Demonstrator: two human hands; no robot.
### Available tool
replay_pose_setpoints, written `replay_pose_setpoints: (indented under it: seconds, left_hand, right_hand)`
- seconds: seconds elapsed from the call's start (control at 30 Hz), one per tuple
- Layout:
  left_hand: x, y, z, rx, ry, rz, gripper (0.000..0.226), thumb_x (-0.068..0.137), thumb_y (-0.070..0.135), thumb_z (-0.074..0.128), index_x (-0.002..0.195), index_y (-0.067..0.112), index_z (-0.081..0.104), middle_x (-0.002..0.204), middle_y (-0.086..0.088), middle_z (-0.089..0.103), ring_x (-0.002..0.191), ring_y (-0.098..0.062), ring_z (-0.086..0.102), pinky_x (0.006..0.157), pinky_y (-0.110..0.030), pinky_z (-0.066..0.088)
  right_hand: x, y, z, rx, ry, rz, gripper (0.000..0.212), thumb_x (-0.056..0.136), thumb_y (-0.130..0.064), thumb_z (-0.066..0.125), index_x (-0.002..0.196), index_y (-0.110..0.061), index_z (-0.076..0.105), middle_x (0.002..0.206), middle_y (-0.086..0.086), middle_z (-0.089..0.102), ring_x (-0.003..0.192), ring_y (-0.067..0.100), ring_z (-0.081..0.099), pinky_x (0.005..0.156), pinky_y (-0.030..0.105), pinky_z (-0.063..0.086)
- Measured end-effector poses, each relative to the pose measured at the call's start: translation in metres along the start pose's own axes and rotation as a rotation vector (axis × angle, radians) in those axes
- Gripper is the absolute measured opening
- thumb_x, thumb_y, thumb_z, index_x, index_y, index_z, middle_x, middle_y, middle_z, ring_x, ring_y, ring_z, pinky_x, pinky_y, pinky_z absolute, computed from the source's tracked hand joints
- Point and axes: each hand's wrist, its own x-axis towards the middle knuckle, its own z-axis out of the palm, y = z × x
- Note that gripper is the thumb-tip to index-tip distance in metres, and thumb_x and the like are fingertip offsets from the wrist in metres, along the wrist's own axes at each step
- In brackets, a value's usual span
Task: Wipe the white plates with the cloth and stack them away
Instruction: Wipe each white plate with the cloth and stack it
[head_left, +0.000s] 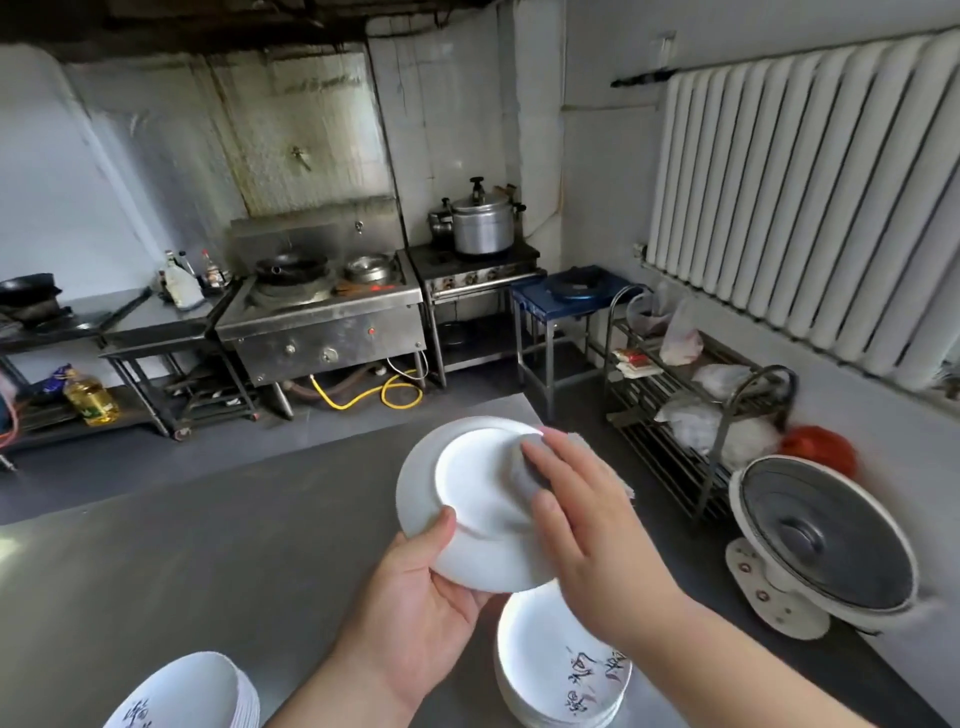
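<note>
Gleaming white plate (467, 488) (underside showing)

Unreadable brush characters (589, 675) on plates (530, 639)

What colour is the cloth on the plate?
The cloth is grey against the white plate; head view.

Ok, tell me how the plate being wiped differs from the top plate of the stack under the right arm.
The wiped plate is held up tilted by the left hand, the right hand pressing the cloth on it; the stack's top plate lies flat, face up, untouched. The wiped plate's visible side is plain; the stack's top plate shows dark brush characters. Both are round and white.
</note>
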Motion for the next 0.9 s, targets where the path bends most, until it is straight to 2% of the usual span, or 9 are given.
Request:
replay_pose_setpoints:
  seconds: [0.13,0.27,0.33,0.47,0.57,0.67,0.73,0.8,0.9]
  left_hand:
    - [0.002,-0.025,-0.01,0.107,-0.045,-0.094,0.046,0.088,0.01,0.069,0.134,0.012,0.07,0.143,-0.019,0.064,0.128,-0.036,0.064,0.09,-0.049,0.062]
    - [0.012,-0.051,-0.027,0.202,-0.061,-0.183,0.061,0.089,0.015,0.065,0.149,0.013,0.056,0.149,-0.022,0.058,0.136,-0.041,0.056,0.106,-0.051,0.052]
    - [0.017,-0.067,-0.037,0.247,-0.058,-0.236,0.065,0.088,0.016,0.066,0.152,0.018,0.053,0.15,-0.021,0.057,0.138,-0.043,0.054,0.107,-0.052,0.048]
    - [0.027,-0.101,-0.053,0.505,0.049,-0.325,0.053,0.097,0.008,0.066,0.147,0.021,0.055,0.139,-0.016,0.067,0.129,-0.042,0.062,0.093,-0.051,0.052]
    - [0.035,-0.12,-0.051,0.628,0.211,-0.326,0.034,0.109,0.024,0.051,0.142,0.021,0.058,0.13,-0.008,0.074,0.124,-0.033,0.068,0.107,-0.057,0.048]
    - [0.049,-0.121,-0.045,0.604,0.245,-0.357,0.067,0.107,0.064,0.018,0.137,0.026,0.065,0.131,0.005,0.074,0.127,-0.013,0.064,0.11,-0.039,0.046]
    - [0.062,-0.118,-0.051,0.604,0.264,-0.344,0.083,0.101,0.073,0.007,0.136,0.026,0.065,0.132,0.006,0.073,0.127,-0.006,0.062,0.106,-0.03,0.044]
    - [0.072,-0.115,-0.059,0.614,0.293,-0.324,0.087,0.099,0.075,0.008,0.148,0.021,0.055,0.148,0.002,0.061,0.138,-0.007,0.05,0.117,-0.032,0.033]
    - [0.081,-0.12,-0.073,0.712,0.328,-0.295,0.078,0.104,0.069,0.022,0.162,0.018,0.035,0.166,0.006,0.035,0.147,-0.006,0.033,0.116,-0.03,0.021]
  right_hand:
    - [-0.009,0.05,-0.037,0.19,-0.155,0.492,0.039,0.106,-0.064,0.037,0.115,-0.044,0.068,0.103,-0.02,0.074,0.096,0.006,0.07,0.088,0.039,0.059]
    - [-0.041,0.092,-0.057,-0.024,-0.358,0.52,0.047,0.101,-0.064,0.048,0.079,-0.023,0.059,0.068,-0.007,0.063,0.062,0.009,0.055,0.064,0.028,0.046]
    - [-0.058,0.106,-0.058,0.084,-0.467,0.664,0.05,0.099,-0.065,0.053,0.08,-0.02,0.063,0.068,-0.009,0.065,0.061,0.005,0.057,0.066,0.026,0.047]
    - [-0.084,0.133,-0.056,0.218,-0.56,0.97,0.045,0.099,-0.058,0.057,0.097,-0.017,0.076,0.095,0.005,0.08,0.092,0.023,0.077,0.093,0.039,0.057]
    - [-0.087,0.141,-0.053,0.171,-0.544,1.063,0.052,0.097,-0.07,0.049,0.095,-0.028,0.079,0.089,-0.005,0.08,0.086,0.014,0.077,0.089,0.036,0.058]
    - [-0.079,0.145,-0.05,0.182,-0.468,1.135,0.065,0.088,-0.089,0.031,0.09,-0.043,0.077,0.082,-0.014,0.079,0.079,0.007,0.076,0.086,0.031,0.053]
    - [-0.074,0.148,-0.045,0.196,-0.441,1.137,0.066,0.086,-0.093,0.025,0.088,-0.049,0.075,0.084,-0.015,0.079,0.085,0.009,0.076,0.09,0.033,0.053]
    - [-0.074,0.151,-0.037,0.188,-0.44,1.083,0.058,0.091,-0.087,0.031,0.09,-0.048,0.074,0.083,-0.014,0.078,0.081,0.007,0.075,0.078,0.03,0.054]
    - [-0.08,0.162,-0.017,0.129,-0.42,0.941,0.016,0.094,-0.051,0.063,0.09,-0.037,0.069,0.079,-0.006,0.075,0.066,0.005,0.069,0.067,0.03,0.056]
